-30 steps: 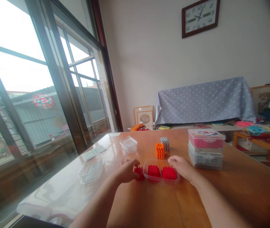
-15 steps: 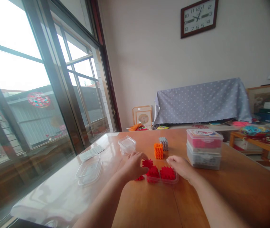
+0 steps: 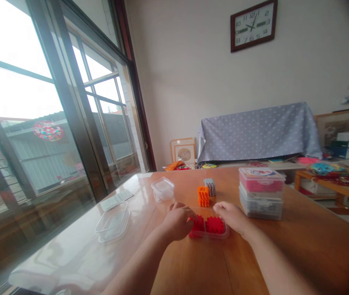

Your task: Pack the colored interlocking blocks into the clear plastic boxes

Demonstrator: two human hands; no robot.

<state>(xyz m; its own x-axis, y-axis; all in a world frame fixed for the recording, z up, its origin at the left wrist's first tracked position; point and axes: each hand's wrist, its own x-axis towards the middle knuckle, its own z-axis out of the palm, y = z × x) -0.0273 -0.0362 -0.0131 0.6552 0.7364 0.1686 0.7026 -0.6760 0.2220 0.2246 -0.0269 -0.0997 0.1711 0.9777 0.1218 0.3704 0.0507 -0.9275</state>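
Red interlocking pieces (image 3: 215,225) fill a clear plastic container (image 3: 219,235) near the middle of the table. At its left side is my left hand (image 3: 179,221), its curled fingers reaching over the red pieces; whether it holds one is hidden. My right hand (image 3: 230,215) rests by the container's right rear edge, fingers bent together, and what they hold, if anything, cannot be made out. Behind the container stand an orange cube (image 3: 203,196) and, just past it, a grey cube (image 3: 210,187).
Two stacked lidded boxes (image 3: 262,192) stand to the right. On the left lie a clear lid or tray (image 3: 113,221), a paper sheet (image 3: 117,200) and small clear containers (image 3: 163,189). A window flanks the wooden table (image 3: 192,266) on the left.
A red piece raised beside my left hand and another at the container's left are no longer visible. My left hand has shifted, its fingers now more curled. The view has moved slightly.
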